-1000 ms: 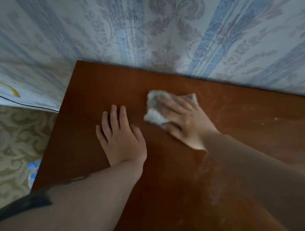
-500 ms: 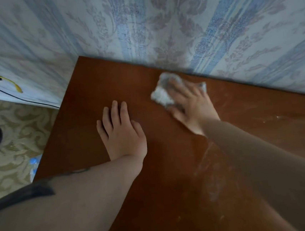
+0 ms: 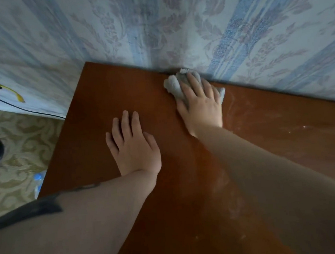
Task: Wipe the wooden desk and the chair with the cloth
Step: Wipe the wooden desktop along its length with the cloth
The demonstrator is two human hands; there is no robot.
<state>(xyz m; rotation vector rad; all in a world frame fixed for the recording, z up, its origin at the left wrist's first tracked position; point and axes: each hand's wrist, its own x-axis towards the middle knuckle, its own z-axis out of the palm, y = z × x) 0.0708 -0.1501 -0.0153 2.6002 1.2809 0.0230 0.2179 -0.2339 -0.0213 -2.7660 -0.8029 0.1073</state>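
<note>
Head view: the right hand [image 3: 201, 103] has pushed the cloth [image 3: 174, 85] away from the person, from mid-counter up to the back edge, where it now touches the wall [image 3: 152, 26]. Its fingers [image 3: 194, 83] lie nearly straight, pressing the cloth flat. The left hand [image 3: 132, 144] has stayed put, fingers straight, braced on the counter [image 3: 100, 117]. Dusty streaks right of the right fingers look unwiped, so the counter is likely part done; no chair shows. No writing is readable.
</note>
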